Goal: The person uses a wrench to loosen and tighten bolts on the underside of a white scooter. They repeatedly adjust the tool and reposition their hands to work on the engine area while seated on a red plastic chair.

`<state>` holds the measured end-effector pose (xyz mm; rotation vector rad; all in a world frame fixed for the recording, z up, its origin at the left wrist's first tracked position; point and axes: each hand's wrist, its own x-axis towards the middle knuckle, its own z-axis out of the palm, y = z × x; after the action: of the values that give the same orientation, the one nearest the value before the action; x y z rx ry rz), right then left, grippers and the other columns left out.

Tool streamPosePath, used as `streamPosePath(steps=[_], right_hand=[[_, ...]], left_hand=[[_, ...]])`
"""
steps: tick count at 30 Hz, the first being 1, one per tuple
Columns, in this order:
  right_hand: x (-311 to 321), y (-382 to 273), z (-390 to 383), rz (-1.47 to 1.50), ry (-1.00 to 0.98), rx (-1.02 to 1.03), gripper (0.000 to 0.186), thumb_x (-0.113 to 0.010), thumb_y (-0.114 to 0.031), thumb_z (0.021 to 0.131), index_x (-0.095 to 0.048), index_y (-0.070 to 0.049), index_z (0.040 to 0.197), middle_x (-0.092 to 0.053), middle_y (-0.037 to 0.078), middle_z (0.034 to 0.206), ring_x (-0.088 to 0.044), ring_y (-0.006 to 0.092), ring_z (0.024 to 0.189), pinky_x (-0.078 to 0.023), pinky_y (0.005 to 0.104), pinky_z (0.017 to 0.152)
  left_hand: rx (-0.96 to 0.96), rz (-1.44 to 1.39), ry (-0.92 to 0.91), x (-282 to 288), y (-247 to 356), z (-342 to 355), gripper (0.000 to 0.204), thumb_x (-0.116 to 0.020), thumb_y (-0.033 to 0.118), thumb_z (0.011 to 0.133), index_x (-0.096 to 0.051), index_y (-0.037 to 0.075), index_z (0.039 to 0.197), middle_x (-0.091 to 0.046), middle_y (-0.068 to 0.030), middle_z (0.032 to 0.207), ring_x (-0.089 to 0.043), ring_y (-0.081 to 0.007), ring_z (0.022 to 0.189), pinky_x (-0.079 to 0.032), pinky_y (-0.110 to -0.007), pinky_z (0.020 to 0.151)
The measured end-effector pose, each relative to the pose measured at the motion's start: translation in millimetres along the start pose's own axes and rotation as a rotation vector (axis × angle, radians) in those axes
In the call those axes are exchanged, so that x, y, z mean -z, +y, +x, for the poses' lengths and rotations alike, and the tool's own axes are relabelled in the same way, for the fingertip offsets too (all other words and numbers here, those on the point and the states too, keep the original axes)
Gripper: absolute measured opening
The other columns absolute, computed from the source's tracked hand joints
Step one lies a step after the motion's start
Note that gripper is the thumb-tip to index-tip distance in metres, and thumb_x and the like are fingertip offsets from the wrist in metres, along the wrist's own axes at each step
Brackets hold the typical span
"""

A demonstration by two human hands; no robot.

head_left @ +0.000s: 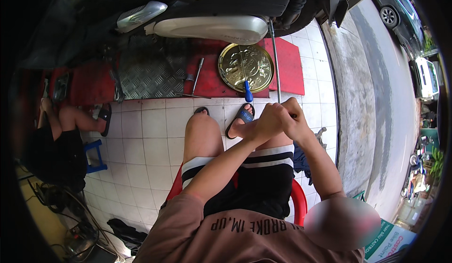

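Note:
My left hand (273, 121) and my right hand (297, 120) are closed together round the near end of a long-shafted wrench (276, 60). Its handle is hidden inside my fingers. From there the silver shaft runs away from me to the underside of a motorbike, beside the silver cover (212, 28). What the far tip touches is too small to make out. Left of the shaft, a gold round tray (226, 77) lies on the red platform (289, 67). Across the tray rests a screwdriver with a blue handle (248, 92).
A T-handle wrench (197, 77) lies on the platform near a ridged metal plate (150, 69). Another person's legs (82, 119) and a blue stool (95, 155) are at left. I sit on a red stool (299, 201); a road with parked cars (426, 78) runs along the right.

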<state>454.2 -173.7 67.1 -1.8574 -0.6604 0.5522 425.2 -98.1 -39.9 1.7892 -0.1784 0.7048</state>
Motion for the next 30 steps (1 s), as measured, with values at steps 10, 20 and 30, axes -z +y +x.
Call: streamPosePath(steps=[10, 20, 30], right_hand=[[-7, -11, 4, -0.014, 0.024, 0.000, 0.032, -0.057, -0.013, 0.091, -0.055, 0.006, 0.065, -0.051, 0.008, 0.055, -0.047, 0.0124, 0.054, -0.039, 0.0300, 0.053], [-9, 25, 2, -0.049, 0.113, 0.128, 0.029, -0.060, -0.011, 0.094, -0.042, -0.004, 0.071, -0.047, -0.001, 0.062, -0.041, 0.0047, 0.057, -0.036, 0.0248, 0.053], [-8, 32, 8, 0.216, -0.025, 0.135, 0.030, -0.052, -0.015, 0.099, -0.034, -0.009, 0.076, -0.038, -0.001, 0.056, -0.031, 0.0047, 0.048, -0.028, 0.0248, 0.045]], left_hand=[[0.064, -0.039, -0.002, 4, 0, -2, 0.020, -0.067, 0.020, 0.073, -0.054, 0.006, 0.070, -0.058, -0.0144, 0.062, -0.061, -0.0319, 0.057, -0.046, -0.040, 0.051], [0.020, -0.040, 0.091, -17, -23, -14, 0.013, -0.066, 0.008, 0.062, -0.054, 0.006, 0.065, -0.058, -0.0099, 0.056, -0.061, -0.0289, 0.054, -0.042, -0.040, 0.048], [0.245, -0.204, -0.017, 26, -2, -27, 0.014, -0.059, 0.007, 0.064, -0.049, 0.000, 0.058, -0.049, -0.0159, 0.051, -0.046, -0.0243, 0.044, -0.033, -0.038, 0.045]])
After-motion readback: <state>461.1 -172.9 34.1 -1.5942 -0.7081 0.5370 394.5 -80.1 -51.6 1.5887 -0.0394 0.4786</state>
